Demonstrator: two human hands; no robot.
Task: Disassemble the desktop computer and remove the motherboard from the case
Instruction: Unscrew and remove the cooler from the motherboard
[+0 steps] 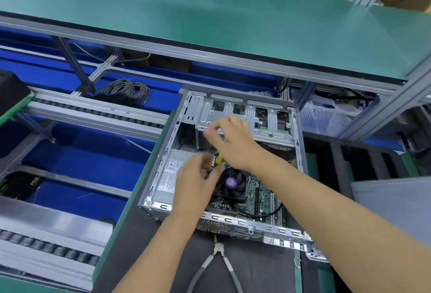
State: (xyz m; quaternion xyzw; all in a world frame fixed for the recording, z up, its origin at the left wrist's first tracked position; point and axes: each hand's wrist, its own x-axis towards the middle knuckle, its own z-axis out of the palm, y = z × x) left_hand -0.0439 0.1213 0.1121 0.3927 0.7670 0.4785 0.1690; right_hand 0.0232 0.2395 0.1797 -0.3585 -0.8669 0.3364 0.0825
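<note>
Already inside the opened case, both hands work near the cooler fan while the motherboard sits in place.

Blurred as they are, the left hand (198, 173) hovers with loosely curled fingers over the power supply (168, 176) edge, and the right hand (231, 143) reaches past it toward the drive cage (245, 115); whether either pinches a cable I cannot tell. Beneath them the fan (231, 184) and the motherboard (263, 197) remain mounted in the case (282, 234), whose side panel is off. Cables, cooler and board all appear left to remove, I judge. Pliers (218, 260) lie on the tabletop (144, 257) just before the case.
</note>
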